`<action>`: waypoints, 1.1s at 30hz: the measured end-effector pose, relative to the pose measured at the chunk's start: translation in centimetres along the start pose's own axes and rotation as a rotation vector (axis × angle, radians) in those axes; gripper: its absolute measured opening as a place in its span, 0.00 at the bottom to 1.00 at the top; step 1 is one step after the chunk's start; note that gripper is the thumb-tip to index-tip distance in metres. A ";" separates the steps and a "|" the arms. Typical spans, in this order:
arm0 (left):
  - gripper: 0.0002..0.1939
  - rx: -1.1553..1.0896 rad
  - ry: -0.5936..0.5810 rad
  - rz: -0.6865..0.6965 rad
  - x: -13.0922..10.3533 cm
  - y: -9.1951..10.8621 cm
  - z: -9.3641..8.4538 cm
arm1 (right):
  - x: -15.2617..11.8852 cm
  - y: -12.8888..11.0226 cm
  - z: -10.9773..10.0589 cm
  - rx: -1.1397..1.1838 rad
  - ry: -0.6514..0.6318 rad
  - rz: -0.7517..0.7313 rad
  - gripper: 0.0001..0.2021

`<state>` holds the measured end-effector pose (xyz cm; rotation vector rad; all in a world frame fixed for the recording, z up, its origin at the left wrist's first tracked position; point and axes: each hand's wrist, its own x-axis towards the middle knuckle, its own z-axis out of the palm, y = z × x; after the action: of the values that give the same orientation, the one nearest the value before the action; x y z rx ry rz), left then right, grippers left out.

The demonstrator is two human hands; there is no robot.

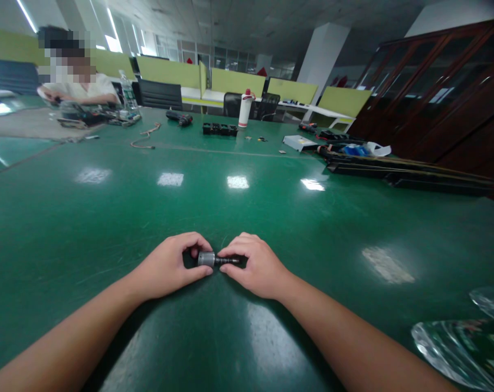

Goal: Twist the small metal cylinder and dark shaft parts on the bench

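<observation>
lower centre of frame | left hand pinches metal cylinder; right hand brackets its thin shaft, contact unclear | likely rigid, dense, slick | best held by cylinder

Between left hand and right hand: grey metal cylindrical part
Beyond, on green tabletop: white cylindrical red-capped bottle
Left of bottle: black rectangular block

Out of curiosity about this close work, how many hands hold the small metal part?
2: on the metal part, the left hand holds the thick end, the right hand the thin shaft.
</observation>
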<state>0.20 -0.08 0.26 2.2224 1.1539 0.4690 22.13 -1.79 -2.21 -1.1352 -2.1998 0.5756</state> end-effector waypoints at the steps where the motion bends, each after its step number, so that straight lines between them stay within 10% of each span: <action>1: 0.11 0.001 -0.001 0.002 0.0 0.0 0.0 | 0.0 0.0 0.0 -0.001 -0.001 0.001 0.08; 33: 0.11 0.004 0.011 0.009 -0.2 -0.3 0.1 | -0.1 -0.3 -0.3 -0.071 0.056 0.077 0.05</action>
<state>0.01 -0.13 0.00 2.2323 1.1518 0.4834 22.23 -1.94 -1.83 -1.2627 -2.1518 0.4950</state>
